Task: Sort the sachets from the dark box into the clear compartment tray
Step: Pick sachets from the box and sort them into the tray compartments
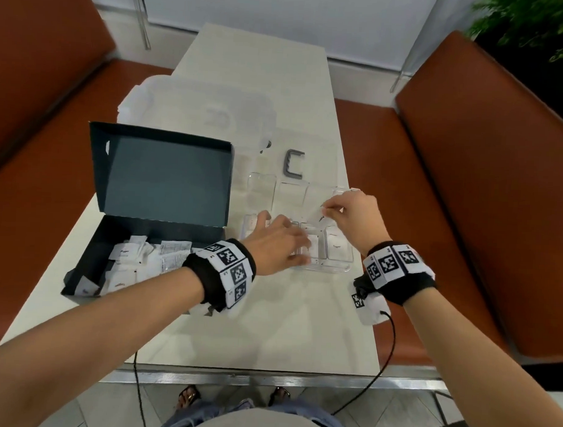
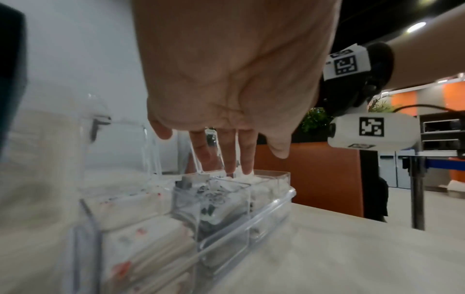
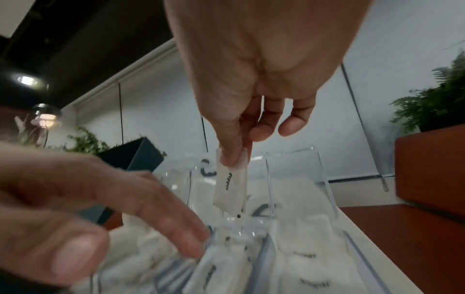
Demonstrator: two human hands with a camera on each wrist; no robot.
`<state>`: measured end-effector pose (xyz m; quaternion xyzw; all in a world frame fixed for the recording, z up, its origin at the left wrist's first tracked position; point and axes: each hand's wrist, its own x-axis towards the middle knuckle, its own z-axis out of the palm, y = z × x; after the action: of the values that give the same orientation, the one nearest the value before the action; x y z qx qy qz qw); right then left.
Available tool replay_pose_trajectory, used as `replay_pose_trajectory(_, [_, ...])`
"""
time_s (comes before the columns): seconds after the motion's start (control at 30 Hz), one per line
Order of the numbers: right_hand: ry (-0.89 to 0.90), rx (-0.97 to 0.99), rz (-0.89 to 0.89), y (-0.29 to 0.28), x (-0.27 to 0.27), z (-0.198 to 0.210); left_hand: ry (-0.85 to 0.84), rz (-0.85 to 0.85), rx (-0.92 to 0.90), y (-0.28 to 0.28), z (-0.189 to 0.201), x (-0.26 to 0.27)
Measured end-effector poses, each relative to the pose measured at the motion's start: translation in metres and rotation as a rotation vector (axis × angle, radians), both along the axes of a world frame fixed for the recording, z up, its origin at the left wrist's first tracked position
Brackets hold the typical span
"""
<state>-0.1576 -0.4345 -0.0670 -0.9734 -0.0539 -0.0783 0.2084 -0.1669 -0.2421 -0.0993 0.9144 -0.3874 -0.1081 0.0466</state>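
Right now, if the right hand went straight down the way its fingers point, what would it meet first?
Probably the clear tray: the right hand pinches a sachet hanging over its sachet-filled compartments; which compartment is unclear.

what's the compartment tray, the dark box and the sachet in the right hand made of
Compartment tray: clear hard plastic, glossy; the sachets show through its walls.
Dark box: likely matte card, with folded flaps and creases.
Sachet: white, probably paper, thin and flat with printed lettering.

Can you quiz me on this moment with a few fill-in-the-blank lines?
1. The right hand pinches a white ____.
2. The left hand rests flat on the clear ____.
3. The dark box, lid open, sits to the ____ of the tray.
4. Loose sachets lie in the ____.

Missing: sachet; tray; left; box
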Motion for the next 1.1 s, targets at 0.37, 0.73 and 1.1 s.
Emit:
replay_pose_trajectory(0.37, [-0.018, -0.502, 0.157, 0.009, -0.002, -0.042, 0.024, -0.039, 0.231, -0.018, -0.006, -0.007])
replay_pose_trajectory(0.73, [0.057, -0.367, 0.060, 0.017, 0.000, -0.067, 0.045, -0.027, 0.146, -0.017, -0.012, -0.008])
replay_pose_trajectory(1.1, [0.088, -0.303, 0.050, 0.013, -0.004, -0.052, 0.046, -0.011, 0.027, -0.013, -0.004, -0.008])
